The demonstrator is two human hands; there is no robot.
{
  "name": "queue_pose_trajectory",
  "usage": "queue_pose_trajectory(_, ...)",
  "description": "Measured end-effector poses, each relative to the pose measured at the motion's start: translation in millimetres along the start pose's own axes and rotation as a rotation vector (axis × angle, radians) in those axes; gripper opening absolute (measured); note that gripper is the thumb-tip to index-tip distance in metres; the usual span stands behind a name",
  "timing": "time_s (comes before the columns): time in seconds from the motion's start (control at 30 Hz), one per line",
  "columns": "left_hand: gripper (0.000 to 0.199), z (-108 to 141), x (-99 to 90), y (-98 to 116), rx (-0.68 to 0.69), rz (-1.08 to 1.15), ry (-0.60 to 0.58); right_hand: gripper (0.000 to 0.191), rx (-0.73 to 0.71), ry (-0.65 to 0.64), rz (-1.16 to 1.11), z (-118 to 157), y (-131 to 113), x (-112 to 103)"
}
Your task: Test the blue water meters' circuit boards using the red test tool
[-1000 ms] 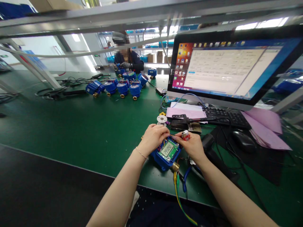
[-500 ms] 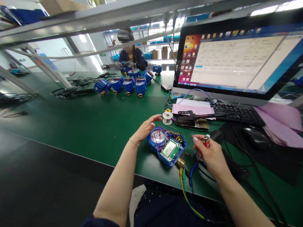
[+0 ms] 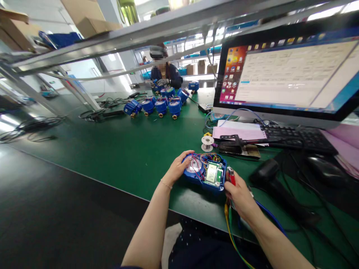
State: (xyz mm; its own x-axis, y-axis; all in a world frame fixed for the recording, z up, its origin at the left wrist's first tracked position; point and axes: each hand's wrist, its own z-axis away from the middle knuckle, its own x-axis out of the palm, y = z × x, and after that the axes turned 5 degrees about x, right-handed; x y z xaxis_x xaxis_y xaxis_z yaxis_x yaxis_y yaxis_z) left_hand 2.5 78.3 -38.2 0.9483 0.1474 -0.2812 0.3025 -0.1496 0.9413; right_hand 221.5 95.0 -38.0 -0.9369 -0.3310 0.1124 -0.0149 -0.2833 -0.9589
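A blue water meter stands slightly raised at the bench's front edge, its housing open. Coloured wires, a round dial and a circuit board with a lit display show inside. My left hand is closed around the meter's left end, thumb on top by the dial. At the opposite end, my right hand is closed on a small red tool with a silvery end; its fingers also touch the meter's side. Yellow and green clip leads hang below this hand; where they attach is hidden.
Behind the meter stand a solder spool and a soldering iron holder. A barcode scanner, mouse, keyboard and monitor are on the right. Several blue meters stand farther back, near a seated person.
My left hand has come down onto the meter and grasped its end. My right hand has moved left to the meter with the red tool. The meter has turned to lie more level across the view.
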Motion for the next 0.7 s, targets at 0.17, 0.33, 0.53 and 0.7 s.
queue_pose_trajectory(0.17,0.066,25.0,-4.3,4.2,0.018,-0.163,0.054,0.018,0.048,-0.004,-0.153,-33.6,-14.9,2.2)
queue_pose_trajectory(0.33,0.113,42.9,5.7,5.5,0.011,-0.448,0.151,0.022,0.050,-0.015,-0.185,-69.1,-19.7,6.1)
queue_pose_trajectory(0.53,0.080,52.7,15.1,3.0,0.072,-0.595,0.442,0.021,0.087,-0.065,-0.206,-89.7,-21.3,26.9)
queue_pose_trajectory(0.7,0.072,69.6,18.0,-1.7,0.051,-0.724,0.628,0.017,0.113,-0.142,-0.213,-91.5,-20.2,46.9)
